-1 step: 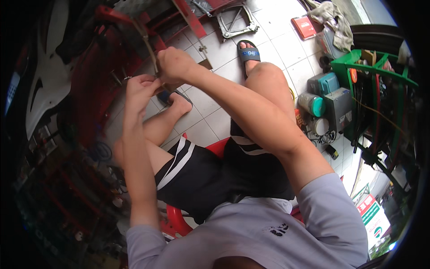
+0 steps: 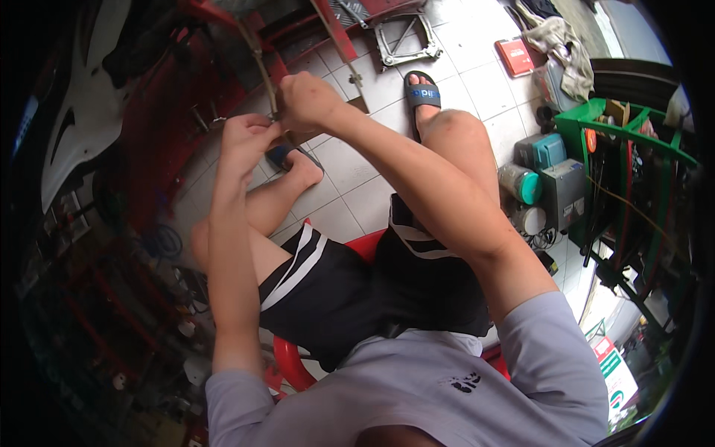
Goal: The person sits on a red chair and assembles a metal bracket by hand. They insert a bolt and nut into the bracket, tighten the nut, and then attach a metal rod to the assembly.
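A workshop floor of pale square tiles (image 2: 350, 190) runs under the seated person, crowded with parts and tools on every side. Both hands meet at about eleven o'clock of the view. The left hand (image 2: 246, 141) has its grip pinched shut on the lower end of a thin tan cable (image 2: 262, 71); the right hand (image 2: 307, 99) is closed into a fist just beside it, touching the same cable a little higher. The cable rises from the hands toward twelve o'clock, along the red body of a motorcycle (image 2: 160, 112), whose white panel (image 2: 82, 112) lies at nine to ten o'clock.

Below the hands, the left foot rests in a dark sandal (image 2: 287, 154); the right foot wears a black and blue sandal (image 2: 421, 94) at one o'clock. The person sits on a red plastic chair (image 2: 290, 357), in black shorts with white stripes (image 2: 328, 290) and a grey shirt (image 2: 417, 387).

At three o'clock stand a green rack (image 2: 633, 134), a grey box (image 2: 564, 192) and a teal-capped can (image 2: 520, 183). A metal frame (image 2: 406, 41) lies on the tiles at twelve o'clock, a red flat box (image 2: 515, 56) near it.
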{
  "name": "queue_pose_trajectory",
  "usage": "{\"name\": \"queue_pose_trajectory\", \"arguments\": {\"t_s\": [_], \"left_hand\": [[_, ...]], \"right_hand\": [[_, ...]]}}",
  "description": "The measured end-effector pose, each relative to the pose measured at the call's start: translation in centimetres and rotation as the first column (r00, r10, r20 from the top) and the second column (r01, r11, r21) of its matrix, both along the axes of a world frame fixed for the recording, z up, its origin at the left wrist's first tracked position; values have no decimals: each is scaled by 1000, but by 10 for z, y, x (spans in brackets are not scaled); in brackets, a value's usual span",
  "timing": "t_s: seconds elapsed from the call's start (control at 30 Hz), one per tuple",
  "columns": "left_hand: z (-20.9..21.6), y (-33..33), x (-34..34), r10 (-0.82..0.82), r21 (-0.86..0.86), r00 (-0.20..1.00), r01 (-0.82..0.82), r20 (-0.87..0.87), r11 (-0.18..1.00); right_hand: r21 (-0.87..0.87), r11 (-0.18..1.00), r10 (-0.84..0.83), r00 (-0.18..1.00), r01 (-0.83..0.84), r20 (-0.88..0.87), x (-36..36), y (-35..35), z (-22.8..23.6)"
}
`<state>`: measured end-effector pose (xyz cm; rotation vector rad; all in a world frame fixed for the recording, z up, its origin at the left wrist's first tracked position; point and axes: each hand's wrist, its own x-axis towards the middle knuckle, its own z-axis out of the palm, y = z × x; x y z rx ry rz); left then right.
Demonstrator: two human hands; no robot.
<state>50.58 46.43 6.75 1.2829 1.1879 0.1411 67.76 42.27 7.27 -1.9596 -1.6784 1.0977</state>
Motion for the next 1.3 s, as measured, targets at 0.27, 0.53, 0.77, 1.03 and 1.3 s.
{"name": "queue_pose_trajectory", "arguments": {"t_s": [0.27,0.53,0.77,1.03,1.3], "left_hand": [[12,-12,13,-34,128,985,57,-171,990],[1,-20,21,21,243,954,55,-298,968],[8,-21,22,22,214,964,37,-263,976],[7,-15,18,14,120,979,10,-202,993],[3,-19,18,48,251,972,12,-228,968]], "right_hand": [[-72,988,139,988,-134,61,-2,18,-13],[-292,933,244,965,-209,91,5,33,-21],[-208,933,310,949,-292,57,9,30,-8],[37,968,250,968,-249,-20,13,13,-13],[99,979,181,983,-179,-13,6,2,-12]]}}
